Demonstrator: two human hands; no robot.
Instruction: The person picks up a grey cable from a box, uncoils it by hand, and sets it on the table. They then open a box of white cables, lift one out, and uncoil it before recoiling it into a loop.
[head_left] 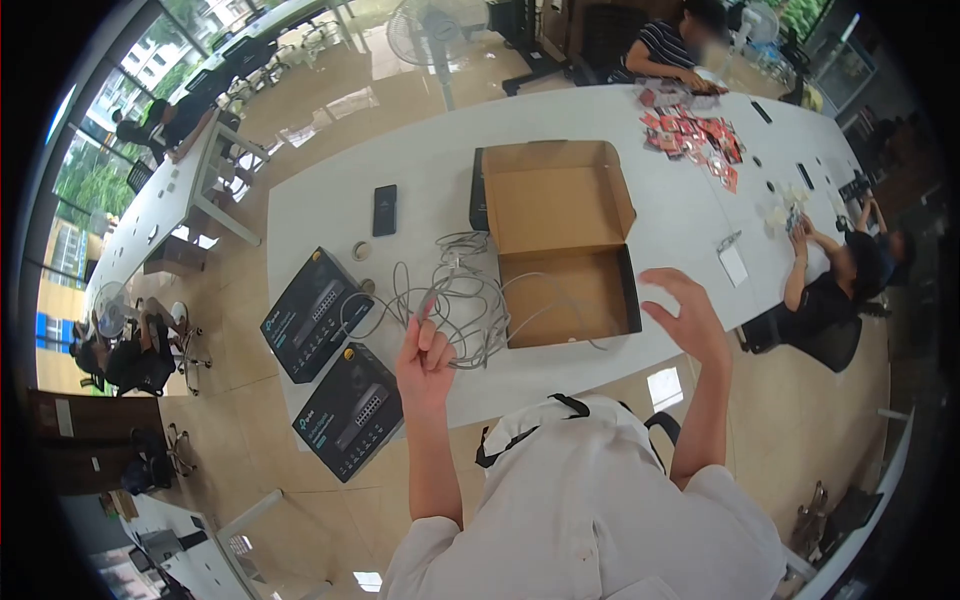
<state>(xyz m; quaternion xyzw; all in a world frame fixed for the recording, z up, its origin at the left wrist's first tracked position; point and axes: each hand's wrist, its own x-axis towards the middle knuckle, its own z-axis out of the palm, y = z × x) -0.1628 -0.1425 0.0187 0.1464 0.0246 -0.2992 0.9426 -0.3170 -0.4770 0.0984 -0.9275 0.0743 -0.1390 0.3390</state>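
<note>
Grey cables [460,300] were seen tangled on the white surface [420,160], touching an open cardboard box [560,240]. A strand of them was gripped by the raised left hand [425,350]. The right hand [690,320] was held open in the air, fingers [665,280] spread, just beside the box. A black carton [315,312] and a second carton [350,410] were set at the left corner.

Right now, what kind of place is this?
Probably a shared workroom or office. There are long white tables with other people seated working at them. On the nearest one lie grey cables, an open cardboard box and black product boxes.
</note>
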